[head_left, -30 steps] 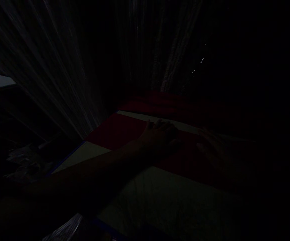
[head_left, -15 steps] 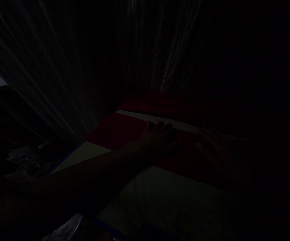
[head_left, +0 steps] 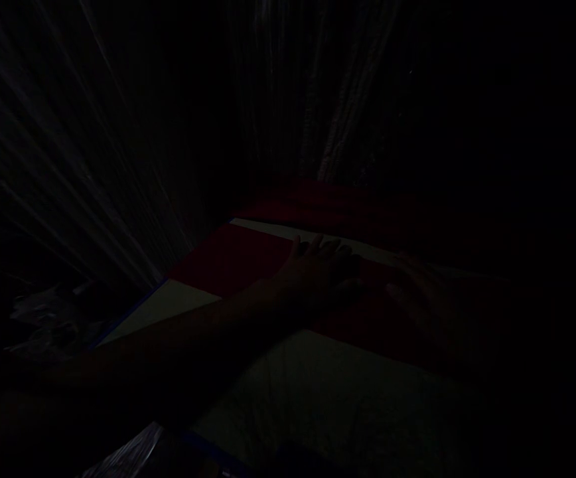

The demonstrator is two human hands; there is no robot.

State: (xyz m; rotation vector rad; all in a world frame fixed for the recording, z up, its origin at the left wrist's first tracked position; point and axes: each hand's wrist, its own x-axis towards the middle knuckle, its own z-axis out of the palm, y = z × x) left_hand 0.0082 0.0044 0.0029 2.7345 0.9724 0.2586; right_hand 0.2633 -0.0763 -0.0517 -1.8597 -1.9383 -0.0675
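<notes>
Nearest me is the pale sheet [head_left: 318, 372], crossed by the red band [head_left: 233, 259]. My bare hands are apart over this band: left hand [head_left: 312, 272] fingers spread, right hand [head_left: 420, 285] fingers extended, contact unclear. Left of the band sits crumpled plastic [head_left: 44, 325], contents too dark to tell; beyond it hang strands [head_left: 335, 143].

two hands [head_left: 312, 273] [head_left: 420, 285], one red band [head_left: 233, 255], two pale bands [head_left: 308, 378] [head_left: 263, 227], one farther red stretch [head_left: 308, 204], one crumpled heap [head_left: 44, 322]
</notes>
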